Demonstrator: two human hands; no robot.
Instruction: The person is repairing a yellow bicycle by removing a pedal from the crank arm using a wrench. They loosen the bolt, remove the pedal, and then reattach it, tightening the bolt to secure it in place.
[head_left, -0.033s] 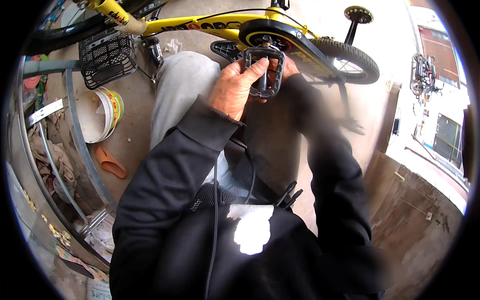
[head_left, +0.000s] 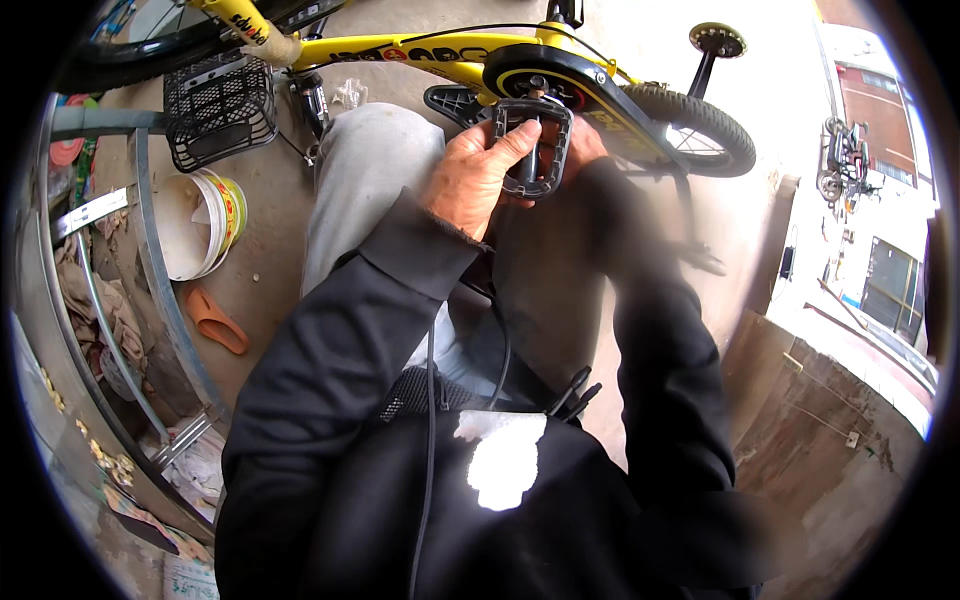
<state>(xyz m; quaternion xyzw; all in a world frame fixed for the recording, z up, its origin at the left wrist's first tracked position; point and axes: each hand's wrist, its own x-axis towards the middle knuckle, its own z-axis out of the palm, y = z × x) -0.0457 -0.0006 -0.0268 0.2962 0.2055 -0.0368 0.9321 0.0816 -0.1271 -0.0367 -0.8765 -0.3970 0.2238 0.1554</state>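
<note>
A black bicycle pedal (head_left: 535,187) with a toothed open frame sits at the crank of a small yellow bicycle (head_left: 400,52). My left hand (head_left: 470,170) is closed on the pedal from its left side, with the thumb laid across its middle spindle. Beyond the pedal's right side is my right hand (head_left: 588,140), its fingers mostly hidden by the pedal frame and shadow. Just above both hands lies the black chain guard (head_left: 610,100). The second pedal (head_left: 455,103) shows partly, to the left of the chain guard.
A training wheel (head_left: 718,42) sticks out beside the rear tyre (head_left: 735,140). At left are a black basket (head_left: 215,115), a white bucket (head_left: 190,230), an orange slipper (head_left: 215,320) and a metal rack (head_left: 165,270). A low wall (head_left: 820,400) stands at right.
The whole view has shifted very slightly. Both hands keep their places at the pedal.
</note>
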